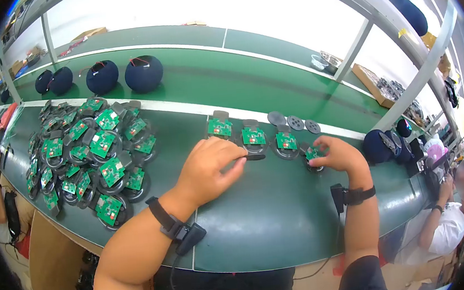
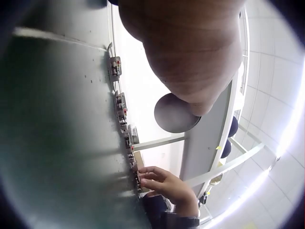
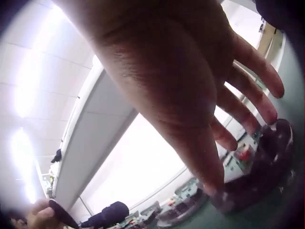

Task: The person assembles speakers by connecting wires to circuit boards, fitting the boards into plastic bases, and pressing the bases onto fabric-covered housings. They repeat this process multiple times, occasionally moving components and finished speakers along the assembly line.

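Observation:
My left hand (image 1: pixel 210 166) pinches a thin dark round disc (image 2: pixel 175 113) between thumb and fingers, over the green bench. In the head view this disc shows nearly edge-on. At the right end of a short row, my right hand (image 1: pixel 343 153) holds a green circuit board unit (image 1: pixel 312 153) with a dark ring-shaped base (image 3: pixel 248 188). Thumb and fingers lie on either side of it, low at the bench top. To its left stand three more circuit board units, including one (image 1: pixel 286 141) close by. Behind them lie three dark discs with holes, one of them (image 1: pixel 295 123) in the middle.
A large heap of circuit board units (image 1: pixel 102 145) covers the bench's left side. Dark blue round speakers (image 1: pixel 144 74) stand on the green shelf behind, with others (image 1: pixel 378 146) at the right. White frame posts (image 1: pixel 353 51) rise at the back. Another person (image 1: pixel 443 226) sits at the right.

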A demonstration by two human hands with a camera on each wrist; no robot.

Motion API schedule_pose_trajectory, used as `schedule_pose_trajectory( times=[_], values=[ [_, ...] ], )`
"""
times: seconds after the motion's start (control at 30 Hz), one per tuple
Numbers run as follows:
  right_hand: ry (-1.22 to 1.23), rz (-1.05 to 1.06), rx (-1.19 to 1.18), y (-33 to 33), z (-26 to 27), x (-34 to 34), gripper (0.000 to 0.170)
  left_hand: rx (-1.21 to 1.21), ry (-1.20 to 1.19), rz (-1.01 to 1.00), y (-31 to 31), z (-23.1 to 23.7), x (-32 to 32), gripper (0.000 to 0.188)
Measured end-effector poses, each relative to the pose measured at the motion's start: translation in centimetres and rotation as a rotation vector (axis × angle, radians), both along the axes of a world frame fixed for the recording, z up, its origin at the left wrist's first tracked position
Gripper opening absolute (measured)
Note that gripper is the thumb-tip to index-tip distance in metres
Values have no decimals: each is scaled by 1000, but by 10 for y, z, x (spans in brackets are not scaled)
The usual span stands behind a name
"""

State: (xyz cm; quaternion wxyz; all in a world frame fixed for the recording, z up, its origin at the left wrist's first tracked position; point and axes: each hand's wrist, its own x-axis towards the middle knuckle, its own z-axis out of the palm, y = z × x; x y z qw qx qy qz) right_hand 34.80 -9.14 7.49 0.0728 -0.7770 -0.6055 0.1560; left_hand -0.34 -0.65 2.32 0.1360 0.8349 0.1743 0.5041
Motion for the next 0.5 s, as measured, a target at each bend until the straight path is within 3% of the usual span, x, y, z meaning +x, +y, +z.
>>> schedule_pose_trajectory(
  times=[0.23, 0.5],
  values=[
    [-167, -292, 109, 19, -21, 5, 61, 46, -6, 89, 0, 2, 1, 19],
    [-141, -266, 151, 21, -20, -2, 65, 31, 30, -22, 2, -4, 2, 23]
  ],
)
